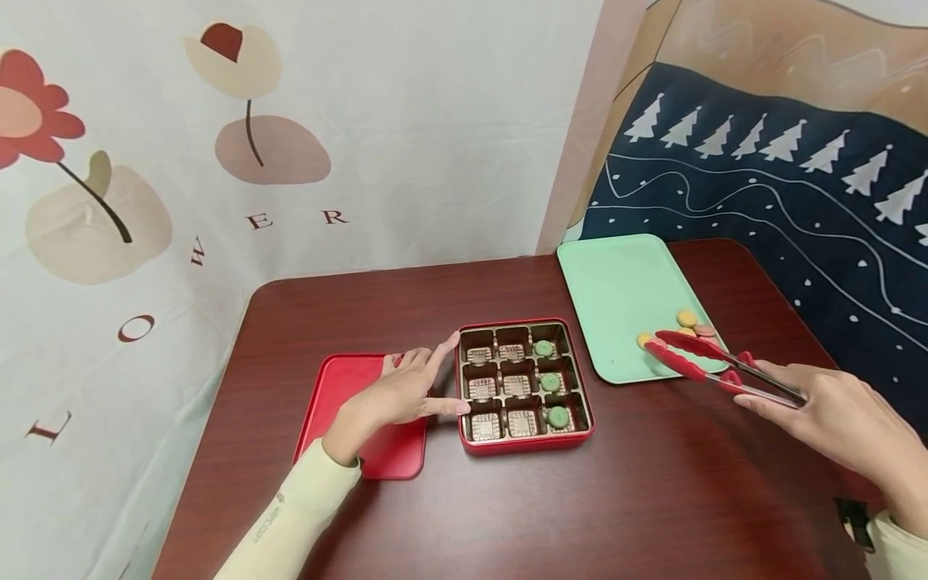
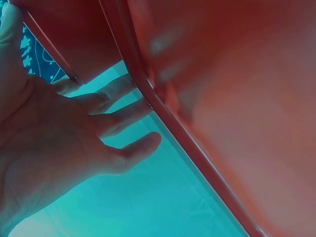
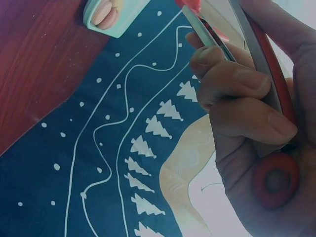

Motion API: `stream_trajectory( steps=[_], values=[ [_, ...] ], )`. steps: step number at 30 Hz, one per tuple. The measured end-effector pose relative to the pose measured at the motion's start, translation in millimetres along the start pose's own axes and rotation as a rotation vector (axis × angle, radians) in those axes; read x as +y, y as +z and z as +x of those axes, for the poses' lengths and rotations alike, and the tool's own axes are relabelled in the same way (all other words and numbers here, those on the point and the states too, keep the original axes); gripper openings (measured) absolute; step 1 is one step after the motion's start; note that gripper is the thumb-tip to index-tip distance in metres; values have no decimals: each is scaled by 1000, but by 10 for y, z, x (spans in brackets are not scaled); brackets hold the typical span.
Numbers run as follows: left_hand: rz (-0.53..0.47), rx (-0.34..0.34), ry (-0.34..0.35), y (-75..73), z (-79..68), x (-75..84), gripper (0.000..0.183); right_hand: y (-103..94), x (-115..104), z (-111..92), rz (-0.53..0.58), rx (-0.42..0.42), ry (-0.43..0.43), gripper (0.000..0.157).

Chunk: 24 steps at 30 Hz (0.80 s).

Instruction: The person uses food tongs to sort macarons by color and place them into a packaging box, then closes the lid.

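Note:
A red square box (image 1: 525, 445) with a divided brown insert sits mid-table. Its right column holds a green macaron (image 1: 551, 382) in each compartment. My left hand (image 1: 406, 391), fingers extended, touches the box's left side with index finger and thumb. Under that hand lies a flat red lid (image 1: 395, 459). My right hand (image 1: 841, 411) grips red-tipped metal tongs (image 1: 768, 380), also seen in the right wrist view with the fingers curled round them. The tong tips hover over the tray's near right corner, beside a yellow macaron (image 1: 643, 340); whether they touch it I cannot tell.
A mint-green tray (image 1: 623, 278) lies at the back right of the dark wooden table (image 1: 616, 499). Near its right edge are another yellow macaron (image 1: 686, 318) and a pink macaron (image 1: 704, 330). Printed curtains (image 1: 435, 121) hang behind and beside the table.

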<state>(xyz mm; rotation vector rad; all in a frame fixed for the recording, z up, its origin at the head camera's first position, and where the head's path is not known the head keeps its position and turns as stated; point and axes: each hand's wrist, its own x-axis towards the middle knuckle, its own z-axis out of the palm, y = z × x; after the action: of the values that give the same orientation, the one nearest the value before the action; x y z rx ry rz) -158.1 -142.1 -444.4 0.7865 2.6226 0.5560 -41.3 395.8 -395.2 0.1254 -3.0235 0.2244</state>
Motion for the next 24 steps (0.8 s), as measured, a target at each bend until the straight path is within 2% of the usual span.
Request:
stream_trajectory(
  steps=[6,24],
  values=[
    [-2,-6,-9,-6,-2,13,114,3,-45,1,15,6,-11,74],
    [7,-16,-19,-8,-6,12,114,-29,-218,12,90,56,-120,71]
  ],
)
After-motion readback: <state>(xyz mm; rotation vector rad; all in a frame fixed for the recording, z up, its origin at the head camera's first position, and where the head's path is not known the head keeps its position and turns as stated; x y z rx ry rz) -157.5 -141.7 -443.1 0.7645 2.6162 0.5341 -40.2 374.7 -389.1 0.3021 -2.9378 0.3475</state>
